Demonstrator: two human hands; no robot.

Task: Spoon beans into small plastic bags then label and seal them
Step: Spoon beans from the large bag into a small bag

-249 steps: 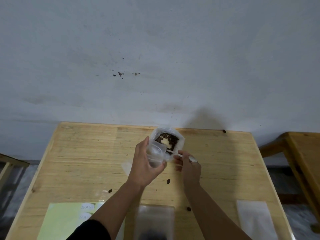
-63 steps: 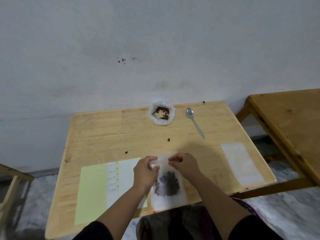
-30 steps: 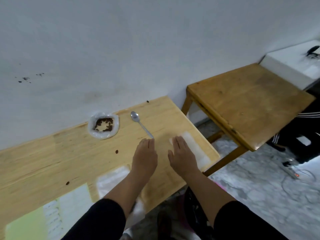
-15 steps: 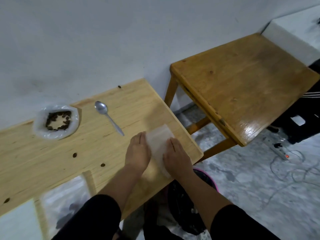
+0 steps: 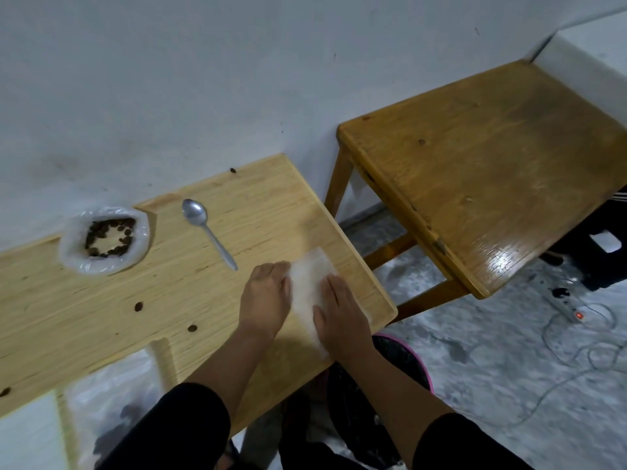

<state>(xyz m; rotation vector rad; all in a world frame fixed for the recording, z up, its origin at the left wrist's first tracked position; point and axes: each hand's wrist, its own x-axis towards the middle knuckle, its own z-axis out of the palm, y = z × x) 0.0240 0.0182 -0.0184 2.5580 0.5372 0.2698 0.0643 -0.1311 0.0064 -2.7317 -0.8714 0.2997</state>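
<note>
An empty clear plastic bag [image 5: 309, 279] lies flat near the right edge of the light wooden table [image 5: 101, 300]. My left hand [image 5: 266, 300] rests on its left edge and my right hand [image 5: 341, 312] lies flat on its right side, fingers straight. A metal spoon [image 5: 207, 232] lies on the table behind my hands. Further left stands an open bag of brown beans [image 5: 107, 237]. A filled bag of beans [image 5: 112, 425] lies at the near left, blurred.
Loose beans [image 5: 138, 306] dot the table. A sheet of labels [image 5: 30, 435] shows at the bottom left corner. A darker wooden table [image 5: 492, 157] stands to the right. A power strip and cables [image 5: 570, 308] lie on the floor.
Two seconds ago both hands pinched the filled bag's top. They left it, moved right and settled on the empty bag. My view swung right.
</note>
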